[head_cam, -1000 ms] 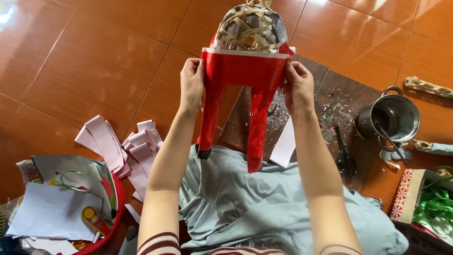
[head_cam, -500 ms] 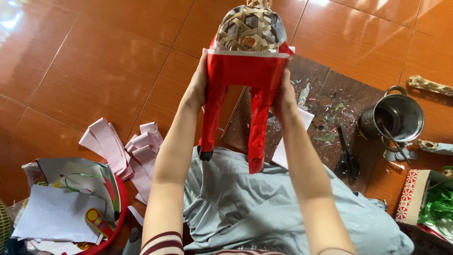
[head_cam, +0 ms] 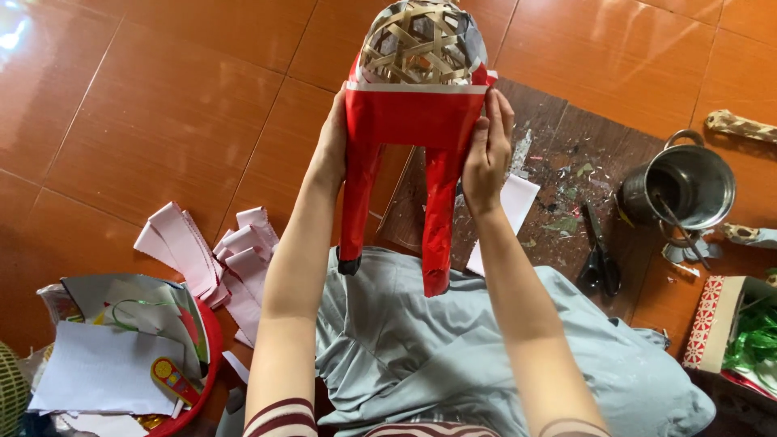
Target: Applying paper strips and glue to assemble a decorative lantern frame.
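Observation:
I hold up a woven bamboo frame [head_cam: 421, 40] whose lower half is wrapped in red paper [head_cam: 413, 117], with two red paper legs hanging down toward my lap. My left hand [head_cam: 333, 144] presses against the left side of the red wrap. On the right side my right hand [head_cam: 487, 146] grips the paper, fingers spread along its edge. A white strip runs along the top of the red paper. Grey paper patches cover parts of the bamboo dome.
Pink and white paper strips [head_cam: 212, 255] lie on the tiled floor at left. A red basin [head_cam: 206, 356] holds paper scraps. At right stand a metal pot [head_cam: 688, 186], scissors [head_cam: 599, 259] on a dark board [head_cam: 566, 154], and a patterned box [head_cam: 716, 324].
The wrapped frame has stayed raised in front of me. My right hand has shifted up along the right edge of the red paper, and my left hand has slid behind the left side.

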